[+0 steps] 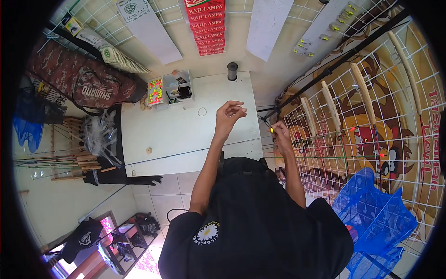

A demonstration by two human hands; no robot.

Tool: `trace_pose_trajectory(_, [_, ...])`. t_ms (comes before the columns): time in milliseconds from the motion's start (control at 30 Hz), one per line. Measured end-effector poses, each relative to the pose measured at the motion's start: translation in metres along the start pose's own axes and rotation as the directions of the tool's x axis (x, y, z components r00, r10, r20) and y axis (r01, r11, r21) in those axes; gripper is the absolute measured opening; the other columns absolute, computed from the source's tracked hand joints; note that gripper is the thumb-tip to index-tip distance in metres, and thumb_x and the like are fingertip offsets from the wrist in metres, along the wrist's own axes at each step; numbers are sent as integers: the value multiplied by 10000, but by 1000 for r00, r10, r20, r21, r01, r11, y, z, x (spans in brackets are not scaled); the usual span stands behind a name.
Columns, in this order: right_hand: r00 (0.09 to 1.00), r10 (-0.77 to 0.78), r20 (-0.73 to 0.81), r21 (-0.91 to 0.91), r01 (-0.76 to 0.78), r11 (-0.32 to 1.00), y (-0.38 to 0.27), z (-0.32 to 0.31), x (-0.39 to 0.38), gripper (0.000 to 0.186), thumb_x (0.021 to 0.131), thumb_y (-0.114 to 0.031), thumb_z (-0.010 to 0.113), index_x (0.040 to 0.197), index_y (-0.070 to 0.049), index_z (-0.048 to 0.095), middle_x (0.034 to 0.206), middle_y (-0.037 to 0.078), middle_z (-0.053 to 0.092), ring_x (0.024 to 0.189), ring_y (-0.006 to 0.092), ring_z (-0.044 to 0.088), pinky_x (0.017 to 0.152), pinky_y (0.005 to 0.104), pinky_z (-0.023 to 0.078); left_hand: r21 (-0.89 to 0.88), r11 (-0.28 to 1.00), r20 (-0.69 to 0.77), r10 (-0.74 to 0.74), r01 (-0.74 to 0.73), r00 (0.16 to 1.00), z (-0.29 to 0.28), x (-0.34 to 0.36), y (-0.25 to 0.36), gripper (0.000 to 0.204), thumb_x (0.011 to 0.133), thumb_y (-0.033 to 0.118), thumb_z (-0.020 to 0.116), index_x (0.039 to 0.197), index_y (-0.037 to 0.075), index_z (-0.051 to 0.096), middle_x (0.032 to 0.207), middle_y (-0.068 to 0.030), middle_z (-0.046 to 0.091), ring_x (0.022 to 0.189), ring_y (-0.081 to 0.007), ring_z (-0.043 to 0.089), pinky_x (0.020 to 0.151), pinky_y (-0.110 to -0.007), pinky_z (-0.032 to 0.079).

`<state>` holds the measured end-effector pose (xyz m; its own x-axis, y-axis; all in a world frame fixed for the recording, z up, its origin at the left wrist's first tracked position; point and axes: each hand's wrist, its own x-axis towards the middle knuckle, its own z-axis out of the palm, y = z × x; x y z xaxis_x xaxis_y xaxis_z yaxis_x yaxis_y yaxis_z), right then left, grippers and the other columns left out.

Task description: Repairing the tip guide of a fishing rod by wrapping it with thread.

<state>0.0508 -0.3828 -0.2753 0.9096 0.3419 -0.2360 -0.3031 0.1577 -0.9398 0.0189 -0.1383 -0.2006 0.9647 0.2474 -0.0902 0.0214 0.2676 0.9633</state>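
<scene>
Right hand (282,135) pinches the yellow bead (272,130) beyond the table's (186,132) right edge, left hand (226,115) curled inboard, its hold unclear!

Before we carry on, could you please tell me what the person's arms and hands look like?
The left hand and right hand are ungloved, the forearms bare, with no watch visible. The black shirt has short sleeves and a white daisy print with a yellow centre on the left.

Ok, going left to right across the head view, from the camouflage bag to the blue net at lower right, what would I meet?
Camouflage bag, compartmented box, left hand, right hand holding a small yellow piece, blue net.
</scene>
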Motion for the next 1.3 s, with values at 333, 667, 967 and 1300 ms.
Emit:
trace_pose_trajectory(333, [994, 107, 7, 92, -108, 990, -1, 0, -4, 150, 907, -140, 639, 1017, -42, 668, 817, -28, 594, 690, 42, 466, 624, 190, 366, -17, 999, 4, -45, 45, 999, -4, -4, -3, 247, 844, 61, 708, 1062, -11, 616, 849, -70, 663, 799, -157, 667, 782, -276, 545])
trace_pose_trajectory(667, [998, 42, -56, -207, -53, 977, -3, 3, -10, 182, 880, -211, 690, 934, -38, 675, 813, -21, 630, 749, 43, 537, 696, 205, 414, 70, 997, -32, -26, 28, 999, -5, -10, -9, 215, 841, 81, 712, 1017, -20, 639, 804, -56, 664, 756, -117, 642, 734, -249, 507])
trace_pose_trajectory(967, [999, -41, 0, -498, 36, 867, 4, -5, -9, 152, 915, -176, 636, 957, -31, 645, 927, 5, 633, 817, 61, 543, 730, 213, 423, 142, 989, 42, -48, 41, 998, -6, -17, -13, 203, 845, 99, 710, 1015, -6, 675, 814, -49, 669, 758, -103, 627, 738, -243, 496])
trace_pose_trajectory(1300, [963, -193, 187, -262, 238, 935, -21, 73, -23, 236, 902, -112, 647, 1091, 13, 581, 1005, 84, 659, 965, 129, 634, 879, 290, 486, 196, 981, 197, -45, 6, 979, -2, -37, -28, 148, 835, 73, 717, 957, -12, 717, 836, -71, 715, 760, -105, 656, 698, -234, 509])
